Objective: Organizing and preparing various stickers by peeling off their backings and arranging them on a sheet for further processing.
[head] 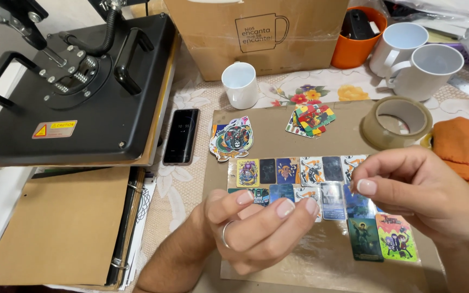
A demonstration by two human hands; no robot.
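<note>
My left hand, a ring on one finger, is raised palm-up over a brown paper sheet, its fingers curled towards the thumb. My right hand is on the right with thumb and forefinger pinched together. Between and under the hands lie two rows of small colourful picture cards, with two larger ones below. A pale glossy card sits right at my left fingertips. Whether either hand holds a clear strip or a card I cannot tell.
A black heat press fills the left side, with a brown folder and binder below it. A phone, a round sticker, a sticker pile, a tape roll, white mugs, an orange cup, a cardboard box and orange cloth surround the sheet.
</note>
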